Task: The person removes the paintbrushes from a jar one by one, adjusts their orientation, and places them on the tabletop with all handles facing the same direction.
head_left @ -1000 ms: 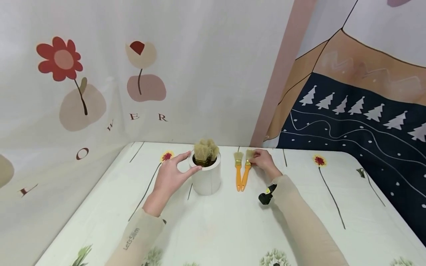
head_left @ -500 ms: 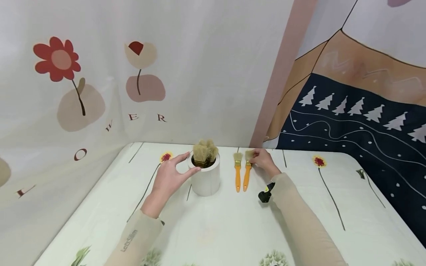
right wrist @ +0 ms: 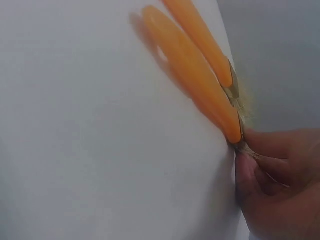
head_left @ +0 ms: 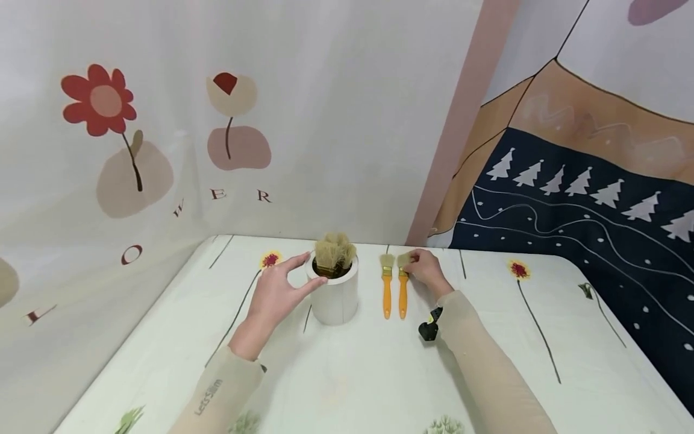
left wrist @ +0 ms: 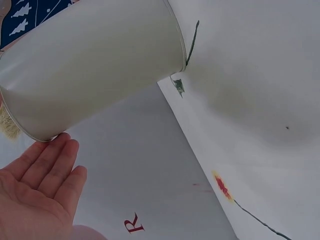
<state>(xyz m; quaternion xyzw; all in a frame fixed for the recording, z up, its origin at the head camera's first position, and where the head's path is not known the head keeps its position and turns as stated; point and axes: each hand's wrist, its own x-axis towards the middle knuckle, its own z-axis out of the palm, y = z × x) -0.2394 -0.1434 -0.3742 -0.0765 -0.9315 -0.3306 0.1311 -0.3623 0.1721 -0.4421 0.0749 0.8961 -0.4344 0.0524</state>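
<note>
A white cylindrical pot (head_left: 335,301) stands on the table, with several brushes (head_left: 335,252) in it, pale bristles upward. My left hand (head_left: 273,295) touches its rim, thumb at the front and fingers at the left back; in the left wrist view the fingers (left wrist: 55,165) lie nearly straight against the rim. To the right lie two paintbrushes with orange handles, bristles toward the back. My right hand (head_left: 428,268) pinches the right paintbrush (head_left: 403,295) at its bristles. The left paintbrush (head_left: 387,295) lies beside it, roughly parallel and slightly apart. In the right wrist view the fingertips partly hide the bristles.
The table (head_left: 347,380) has a white cloth printed with flowers. Right behind the pot and brushes, at the table's back edge, hangs a pale printed curtain (head_left: 336,150). A dark blue printed cloth (head_left: 542,211) hangs at the right.
The right paintbrush's handle end has swung to the right, away from the left one, so the two now lie nearly parallel. The left hand stays at the pot. The head view has shifted slightly.
</note>
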